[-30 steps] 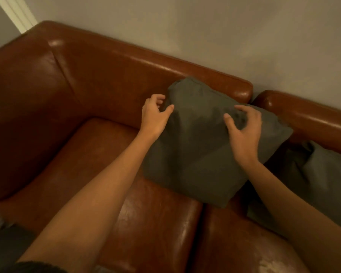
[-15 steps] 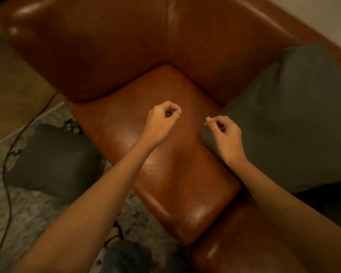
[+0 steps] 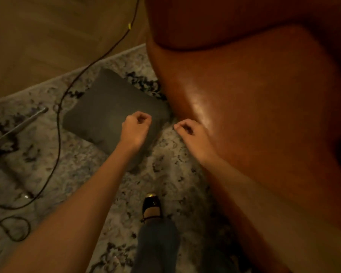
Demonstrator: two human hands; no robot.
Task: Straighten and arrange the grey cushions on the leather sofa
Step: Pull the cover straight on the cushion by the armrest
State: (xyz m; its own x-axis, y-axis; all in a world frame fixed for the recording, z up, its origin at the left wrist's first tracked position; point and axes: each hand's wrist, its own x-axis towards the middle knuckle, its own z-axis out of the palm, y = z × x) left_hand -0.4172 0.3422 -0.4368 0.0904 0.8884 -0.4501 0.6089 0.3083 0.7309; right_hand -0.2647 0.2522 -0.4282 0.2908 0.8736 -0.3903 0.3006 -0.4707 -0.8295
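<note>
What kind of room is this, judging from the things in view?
Most likely a living room in a home. A brown leather sofa stands on a patterned rug over a wooden floor, and a grey cushion lies on the rug beside the sofa.

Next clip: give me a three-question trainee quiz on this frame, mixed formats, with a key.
1. True or false: the grey cushion lies on the patterned rug, off the leather sofa.
2. Multiple choice: the left hand is (A) gripping the cushion, (B) curled and holding nothing, (C) pressing flat on the sofa.
3. Fill in: the black cable runs across the rug on the cushion's ____ side in the picture.

Key: 1 true; 2 B; 3 left.
</note>
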